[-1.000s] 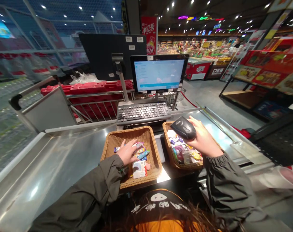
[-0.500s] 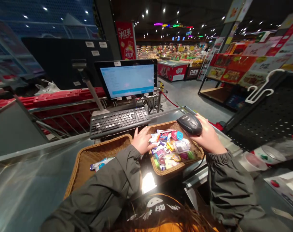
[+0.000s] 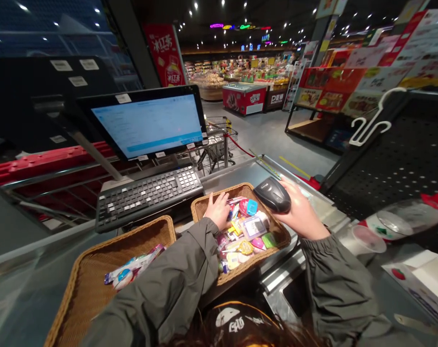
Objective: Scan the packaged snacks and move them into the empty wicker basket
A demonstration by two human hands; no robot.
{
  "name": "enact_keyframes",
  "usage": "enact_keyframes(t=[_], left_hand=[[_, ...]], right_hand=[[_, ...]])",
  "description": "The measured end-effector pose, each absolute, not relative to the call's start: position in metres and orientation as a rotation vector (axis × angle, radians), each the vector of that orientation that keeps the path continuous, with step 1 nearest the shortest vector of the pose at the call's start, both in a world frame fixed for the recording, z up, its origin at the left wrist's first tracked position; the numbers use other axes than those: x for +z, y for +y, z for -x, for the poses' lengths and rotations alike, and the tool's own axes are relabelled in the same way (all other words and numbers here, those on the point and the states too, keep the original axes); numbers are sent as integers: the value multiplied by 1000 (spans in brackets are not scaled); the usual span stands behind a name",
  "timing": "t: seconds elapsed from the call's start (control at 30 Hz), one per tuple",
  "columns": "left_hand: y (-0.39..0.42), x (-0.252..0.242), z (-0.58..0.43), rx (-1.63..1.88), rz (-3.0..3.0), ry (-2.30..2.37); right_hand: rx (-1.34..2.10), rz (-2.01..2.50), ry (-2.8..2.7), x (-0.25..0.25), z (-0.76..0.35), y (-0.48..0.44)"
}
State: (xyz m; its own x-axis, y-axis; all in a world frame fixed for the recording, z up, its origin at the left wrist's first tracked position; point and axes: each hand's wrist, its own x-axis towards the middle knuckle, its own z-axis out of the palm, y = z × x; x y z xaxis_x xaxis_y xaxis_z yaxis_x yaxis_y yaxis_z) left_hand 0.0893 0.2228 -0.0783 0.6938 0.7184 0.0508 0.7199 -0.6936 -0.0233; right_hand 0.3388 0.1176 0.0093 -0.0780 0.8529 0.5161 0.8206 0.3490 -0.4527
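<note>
Several wrapped candies (image 3: 245,247) look light and slippery, best pinched by their edges; the right grip (image 3: 301,211) holds a stiff-looking barcode scanner (image 3: 272,195); whether the left grip (image 3: 218,211) holds anything, I cannot tell.

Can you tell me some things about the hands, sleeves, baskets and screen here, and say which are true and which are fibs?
1. The right hand holds a black scanner. True.
2. The left hand is on the keyboard. False: the left hand is over the right basket.
3. The keyboard is nearer to the person than the lit screen. True.
4. More packs show in the left basket than in the right one. False: more packs show in the right basket, and only a few in the left basket.
5. Both sleeves are dark. True.
</note>
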Motion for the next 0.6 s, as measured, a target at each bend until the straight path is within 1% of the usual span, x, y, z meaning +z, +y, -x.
enact_keyframes(t=[0.17, 0.4, 0.5, 0.6], left_hand=[[234, -74, -94, 23, 2897, -1152], [242, -76, -97, -52, 2942, -1038], [243, -75, -99, -112, 2925, -1087], [241, -71, -100, -206, 2832, -1233]], right_hand=[[85, 1467, -1915, 3, -346, 127], [132, 1428, -1933, -1, -351, 138], [134, 1426, -1943, -2, -352, 141], [141, 1425, -1939, -2, -352, 142]])
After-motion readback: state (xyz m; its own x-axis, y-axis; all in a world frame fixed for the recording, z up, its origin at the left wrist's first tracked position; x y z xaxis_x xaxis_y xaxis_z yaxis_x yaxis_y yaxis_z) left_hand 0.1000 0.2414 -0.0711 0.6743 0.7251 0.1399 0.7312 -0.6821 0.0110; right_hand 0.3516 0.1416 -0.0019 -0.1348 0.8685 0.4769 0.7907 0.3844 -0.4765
